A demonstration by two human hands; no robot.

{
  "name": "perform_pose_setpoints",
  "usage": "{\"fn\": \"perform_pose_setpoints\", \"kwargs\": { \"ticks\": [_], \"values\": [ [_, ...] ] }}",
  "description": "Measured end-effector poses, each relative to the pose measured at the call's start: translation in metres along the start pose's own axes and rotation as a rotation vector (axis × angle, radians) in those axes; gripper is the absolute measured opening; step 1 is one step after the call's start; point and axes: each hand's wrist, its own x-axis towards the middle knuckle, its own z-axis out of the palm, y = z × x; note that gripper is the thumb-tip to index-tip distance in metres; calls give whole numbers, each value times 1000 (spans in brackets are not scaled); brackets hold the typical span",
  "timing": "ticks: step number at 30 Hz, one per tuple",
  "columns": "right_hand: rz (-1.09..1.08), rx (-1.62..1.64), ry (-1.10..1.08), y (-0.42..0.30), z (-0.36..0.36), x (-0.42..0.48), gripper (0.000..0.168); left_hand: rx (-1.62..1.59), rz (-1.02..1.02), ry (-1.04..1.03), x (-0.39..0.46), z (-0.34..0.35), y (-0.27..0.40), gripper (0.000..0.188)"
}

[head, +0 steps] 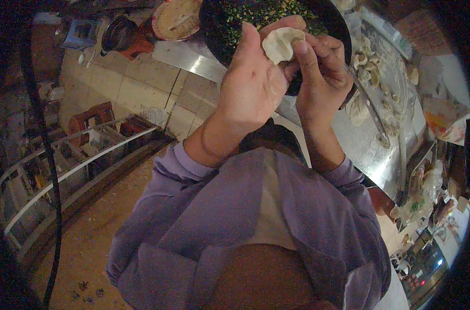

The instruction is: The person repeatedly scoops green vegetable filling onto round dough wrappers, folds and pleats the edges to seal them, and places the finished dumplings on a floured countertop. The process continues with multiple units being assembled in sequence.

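Note:
A pale dough wrapper (280,45), curved up at its edges, is held between both hands above a large dark pan of chopped green and yellowish filling (235,23). My left hand (254,77) is palm up, its thumb raised and apart from the dough, its fingers behind and under the wrapper. My right hand (322,69) pinches the wrapper's right side, thumb in front. Whether filling lies inside the wrapper cannot be told. Right of the pan, several small dough pieces (368,64) lie on a floured metal table (368,155).
A long thin tool (370,102) lies on the metal table, with plastic bags (426,190) beyond its right edge. A round tray with pale contents (176,19) stands left of the pan. A metal rack (80,155) and a dark cable (56,193) are at the left.

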Motion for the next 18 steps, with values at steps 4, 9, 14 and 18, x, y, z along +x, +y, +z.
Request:
{"fn": "perform_pose_setpoints", "kwargs": {
  "ticks": [4,9,14,18],
  "values": [
    [-41,-39,24,5,-5,1,15,-165,-76,-69,3,-11,-5,61],
    [-73,-54,-90,3,-15,9,17,-173,-137,-69,3,-13,3,62],
    [-43,-29,-267,-10,-24,22,20,-66,-223,-45,2,-9,18,63],
    [-57,-75,-300,-16,-24,20,18,-156,-311,-187,5,-16,26,70]
  ]
}}
